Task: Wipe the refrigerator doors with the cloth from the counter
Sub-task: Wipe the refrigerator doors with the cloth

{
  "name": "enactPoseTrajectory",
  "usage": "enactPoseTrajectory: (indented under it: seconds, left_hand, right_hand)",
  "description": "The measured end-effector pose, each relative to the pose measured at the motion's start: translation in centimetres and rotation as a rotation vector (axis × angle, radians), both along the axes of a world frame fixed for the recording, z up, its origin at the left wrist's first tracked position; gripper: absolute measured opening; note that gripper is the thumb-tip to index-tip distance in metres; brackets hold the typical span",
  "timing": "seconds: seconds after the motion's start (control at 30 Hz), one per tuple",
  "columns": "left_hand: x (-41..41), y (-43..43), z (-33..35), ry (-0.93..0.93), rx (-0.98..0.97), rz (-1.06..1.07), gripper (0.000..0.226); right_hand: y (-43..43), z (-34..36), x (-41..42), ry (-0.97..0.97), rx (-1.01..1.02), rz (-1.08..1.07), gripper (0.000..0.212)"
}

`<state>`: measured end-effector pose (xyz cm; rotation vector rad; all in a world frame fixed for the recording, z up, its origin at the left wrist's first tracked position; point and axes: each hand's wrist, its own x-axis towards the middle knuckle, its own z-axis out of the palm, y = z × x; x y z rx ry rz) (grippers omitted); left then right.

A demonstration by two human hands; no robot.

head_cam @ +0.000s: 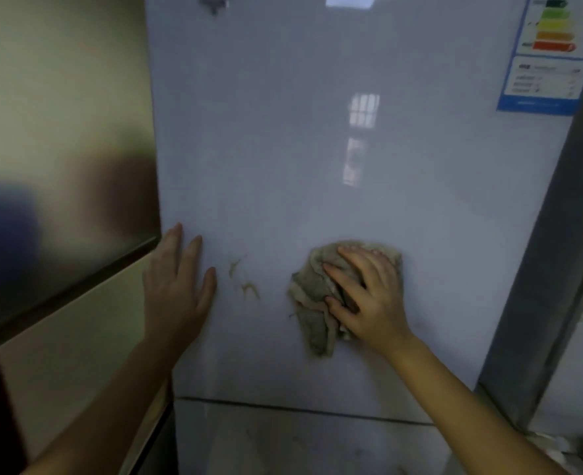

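The cloth is on the upper refrigerator door, low down and a bit to the right. It is grey-brown, soft and bunched up, with a loose flap hanging below. It looks old and fuzzy.

The right hand lies on top of the cloth with its fingers spread out and pushes it flat on the door. It does not squeeze the cloth into a fist. I think the spread fingers help rub a bigger patch at once.

The left hand holds nothing. It is flat on the door near the left edge, fingers straight and pointing up. It is probably there to steady the person, or to stop the door from swinging while the other hand rubs.

Between the two hands there is a brown smear, thin and streaky. The cloth is just to the right of it and does not touch it. I think that smear is the next bit to wipe.

The door is pale, smooth and very shiny, so a window shows in it like a mirror. A dark seam runs under it, and the lower door below looks dull and spotty, so it likely needs wiping too.

Far up on the right is an energy sticker with coloured bars. To the left is a shiny metal-looking panel.
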<state>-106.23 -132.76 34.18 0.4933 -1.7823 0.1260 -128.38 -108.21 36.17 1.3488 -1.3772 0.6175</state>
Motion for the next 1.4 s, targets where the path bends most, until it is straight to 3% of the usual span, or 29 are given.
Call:
enactPoseTrajectory:
  seconds: [0.27,0.5,0.77,0.93,1.1,1.4]
  left_hand:
    - [-0.1,-2.3,-4.5,-0.057,-0.160,-0.029,0.055]
    - [0.0,-2.9,-4.8,-0.015,-0.204,-0.065,0.053]
    - [0.4,-3.4,-5.1,0.004,-0.174,-0.068,0.054]
    - [0.5,-3.4,-5.0,-0.015,-0.171,-0.066,0.056]
    - [0.6,-3.2,-5.0,-0.019,-0.165,-0.060,0.055]
    - [0.9,-3.0,-4.8,-0.053,-0.142,-0.063,0.057]
  right_hand:
    - [-5.5,3.5,3.6,0.072,-0.016,0.017,0.041]
    - [-5.6,-1.4,3.7,0.285,0.260,0.033,0.040]
    - [-6.7,2.8,5.1,0.091,0.027,-0.007,0.042]
    - [-10.2,1.7,7.5,0.108,0.104,0.035,0.041]
    - [-8.2,-1.9,5.8,0.191,0.178,0.031,0.043]
    - [-9.2,0.1,6.6,-0.004,-0.052,-0.001,0.043]
